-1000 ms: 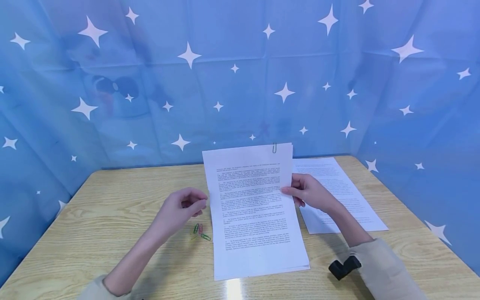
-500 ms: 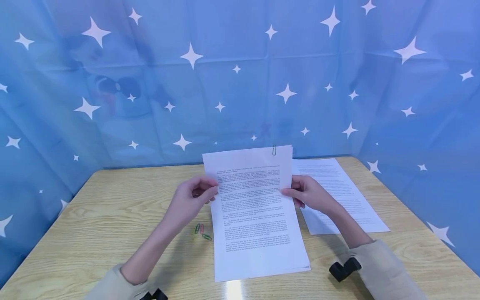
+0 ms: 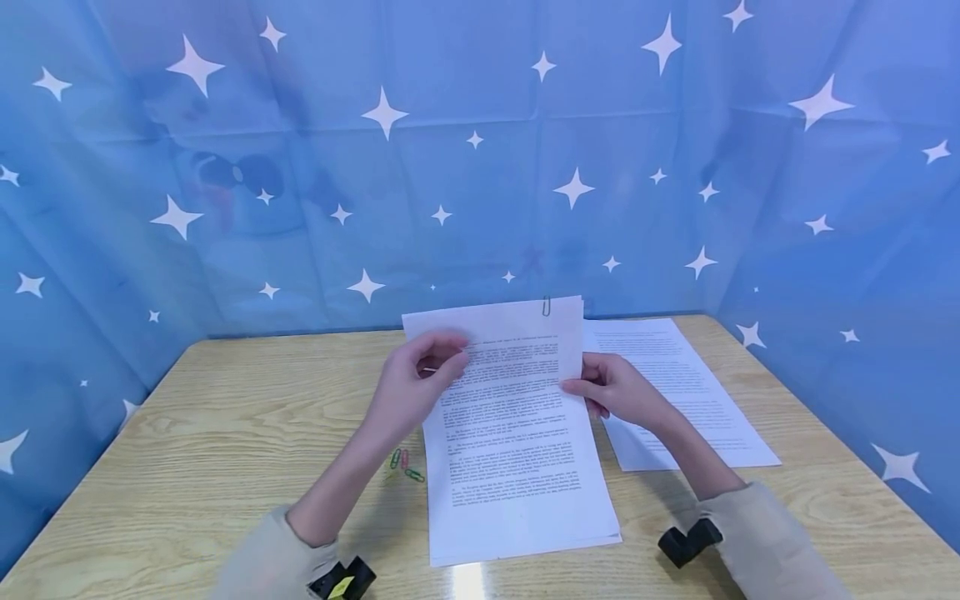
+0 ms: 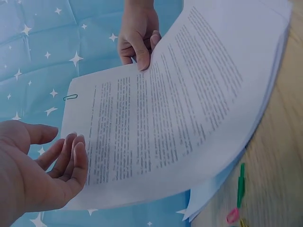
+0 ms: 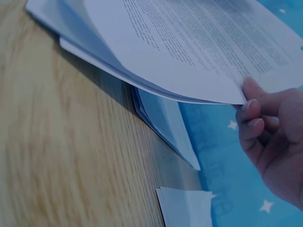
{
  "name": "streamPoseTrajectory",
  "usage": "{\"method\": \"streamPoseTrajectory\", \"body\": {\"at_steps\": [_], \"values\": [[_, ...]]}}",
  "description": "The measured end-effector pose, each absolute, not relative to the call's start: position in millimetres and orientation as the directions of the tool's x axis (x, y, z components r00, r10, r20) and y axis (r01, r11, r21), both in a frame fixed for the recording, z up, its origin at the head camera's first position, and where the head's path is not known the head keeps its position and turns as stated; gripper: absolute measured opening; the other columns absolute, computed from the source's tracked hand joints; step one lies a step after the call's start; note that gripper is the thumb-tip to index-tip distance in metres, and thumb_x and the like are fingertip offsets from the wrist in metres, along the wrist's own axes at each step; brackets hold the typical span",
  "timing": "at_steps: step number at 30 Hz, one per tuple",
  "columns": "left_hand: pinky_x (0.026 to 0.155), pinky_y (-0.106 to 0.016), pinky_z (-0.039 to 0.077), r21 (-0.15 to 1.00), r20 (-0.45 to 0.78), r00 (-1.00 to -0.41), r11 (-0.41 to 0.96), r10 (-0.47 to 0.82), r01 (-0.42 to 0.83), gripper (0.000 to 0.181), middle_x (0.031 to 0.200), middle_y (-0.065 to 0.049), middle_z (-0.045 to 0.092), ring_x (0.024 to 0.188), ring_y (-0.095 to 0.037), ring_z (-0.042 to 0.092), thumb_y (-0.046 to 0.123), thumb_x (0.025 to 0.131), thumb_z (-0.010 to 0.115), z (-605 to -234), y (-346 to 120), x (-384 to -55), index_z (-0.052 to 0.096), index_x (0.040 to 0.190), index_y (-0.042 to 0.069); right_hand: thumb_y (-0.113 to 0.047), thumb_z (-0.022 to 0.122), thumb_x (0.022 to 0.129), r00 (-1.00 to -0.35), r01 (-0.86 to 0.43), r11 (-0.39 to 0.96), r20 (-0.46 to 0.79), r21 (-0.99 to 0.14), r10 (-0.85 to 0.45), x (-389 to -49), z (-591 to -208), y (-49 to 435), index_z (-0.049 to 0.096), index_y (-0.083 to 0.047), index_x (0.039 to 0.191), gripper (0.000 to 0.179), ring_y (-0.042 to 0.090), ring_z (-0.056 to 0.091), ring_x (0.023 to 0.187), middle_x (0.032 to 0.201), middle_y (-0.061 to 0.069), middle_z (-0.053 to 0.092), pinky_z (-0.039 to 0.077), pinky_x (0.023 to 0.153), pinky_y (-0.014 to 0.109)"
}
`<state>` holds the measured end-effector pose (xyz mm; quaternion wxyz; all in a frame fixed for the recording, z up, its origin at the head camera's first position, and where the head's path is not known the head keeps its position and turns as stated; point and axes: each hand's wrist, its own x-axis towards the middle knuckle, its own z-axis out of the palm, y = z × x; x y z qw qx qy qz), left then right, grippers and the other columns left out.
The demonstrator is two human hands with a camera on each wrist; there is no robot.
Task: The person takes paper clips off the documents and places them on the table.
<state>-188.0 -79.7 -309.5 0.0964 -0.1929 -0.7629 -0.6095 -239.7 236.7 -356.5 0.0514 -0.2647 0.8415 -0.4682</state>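
Note:
My right hand (image 3: 621,390) pinches the right edge of a stack of printed sheets (image 3: 517,442), thumb on the front. The sheets stand tilted up off the table and bend in the left wrist view. A green paper clip (image 3: 546,306) sits on their top edge toward the right corner. My left hand (image 3: 420,375) hovers before the upper left of the page, overlapping it in the head view. Its fingers curl loosely, the thumb (image 4: 41,134) apart from them, with nothing between. The right wrist view shows the thumb and fingertips of my right hand (image 5: 274,127) at the paper's edge.
Left of the held sheets, several loose paper clips (image 3: 414,475), green, pink and yellow, lie on the wooden table (image 3: 225,442). Another printed stack (image 3: 697,425) lies flat behind my right hand. A blue star-patterned curtain (image 3: 465,175) hangs along the table's back and sides.
My left hand has moved right and up, from beside the sheets' left edge to in front of their upper left. The right hand keeps its grip; the sheets' top has dipped slightly.

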Motion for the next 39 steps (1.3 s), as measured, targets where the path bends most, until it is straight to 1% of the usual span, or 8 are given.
{"method": "streamPoseTrajectory", "body": {"at_steps": [4,11,17,23,28,34,37,39], "values": [[0.079,-0.027,0.054,0.881,0.412,-0.895,0.175,0.171,0.439,0.025,0.102,-0.008,0.070,0.089,-0.021,0.064,0.010,0.095,0.070,-306.5,-71.9,-190.4,0.070,0.119,0.003,-0.011,0.065,0.099,-0.855,-0.397,0.418,0.164,-0.817,-0.492,-239.0,-356.2,235.5,0.064,0.001,0.118,0.022,0.025,0.048,0.045,0.082,0.009,0.071,0.041,0.041,0.031],[0.081,-0.029,0.054,0.869,0.453,-0.879,0.145,0.150,0.473,0.024,0.102,-0.008,0.070,0.090,-0.021,0.065,0.011,0.096,0.070,-302.8,-58.9,-193.8,0.070,0.119,0.004,-0.012,0.065,0.099,-0.860,-0.383,0.421,0.151,-0.822,-0.488,-239.0,-357.2,235.4,0.064,0.001,0.117,0.022,0.025,0.047,0.045,0.077,0.010,0.069,0.040,0.041,0.029],[0.081,-0.029,0.054,0.867,0.473,-0.871,0.105,0.137,0.487,0.024,0.102,-0.008,0.070,0.090,-0.021,0.065,0.010,0.095,0.070,-301.4,-44.3,-196.1,0.070,0.118,0.003,-0.012,0.066,0.099,-0.861,-0.387,0.427,0.154,-0.817,-0.484,-238.1,-357.7,235.5,0.064,0.001,0.117,0.022,0.026,0.047,0.045,0.076,0.009,0.068,0.041,0.042,0.031],[0.081,-0.029,0.054,0.851,0.502,-0.851,0.088,0.155,0.518,0.026,0.102,-0.008,0.070,0.090,-0.019,0.065,0.011,0.096,0.069,-299.5,-30.1,-198.8,0.068,0.122,0.005,-0.012,0.065,0.100,-0.854,-0.403,0.427,0.166,-0.810,-0.493,-238.3,-358.1,234.8,0.064,0.000,0.117,0.022,0.031,0.048,0.046,0.076,0.008,0.067,0.043,0.042,0.032],[0.082,-0.030,0.055,0.842,0.521,-0.839,0.070,0.159,0.535,0.028,0.101,-0.009,0.070,0.090,-0.019,0.066,0.010,0.096,0.069,-296.2,-20.4,-199.7,0.067,0.123,0.004,-0.014,0.065,0.100,-0.851,-0.411,0.419,0.176,-0.809,-0.495,-238.1,-357.8,235.4,0.064,-0.002,0.117,0.021,0.037,0.049,0.048,0.071,0.008,0.065,0.044,0.042,0.035],[0.079,-0.031,0.057,0.848,0.521,-0.839,0.011,0.159,0.529,0.029,0.101,-0.011,0.071,0.089,-0.034,0.068,0.012,0.098,0.068,-293.4,-10.9,-202.4,0.066,0.126,0.004,-0.015,0.063,0.101,-0.853,-0.414,0.428,0.178,-0.804,-0.490,-237.6,-357.5,234.4,0.065,-0.005,0.118,0.019,0.035,0.048,0.047,0.064,0.008,0.060,0.043,0.042,0.039],[0.075,-0.032,0.058,0.855,0.514,-0.841,-0.027,0.166,0.518,0.030,0.100,-0.015,0.071,0.088,-0.038,0.068,0.010,0.098,0.067,-291.8,-5.8,-203.7,0.065,0.128,0.004,-0.015,0.063,0.101,-0.851,-0.422,0.430,0.185,-0.798,-0.492,-236.6,-356.7,233.1,0.065,-0.006,0.117,0.018,0.037,0.048,0.047,0.061,0.008,0.057,0.042,0.042,0.035],[0.073,-0.032,0.059,0.854,0.518,-0.838,-0.048,0.171,0.518,0.030,0.100,-0.017,0.071,0.087,-0.040,0.067,0.010,0.099,0.065,-290.5,-2.6,-204.9,0.065,0.128,0.004,-0.014,0.063,0.101,-0.848,-0.431,0.429,0.194,-0.794,-0.493,-235.7,-355.6,232.1,0.065,-0.006,0.116,0.017,0.034,0.048,0.046,0.060,0.009,0.055,0.041,0.042,0.032]]}}
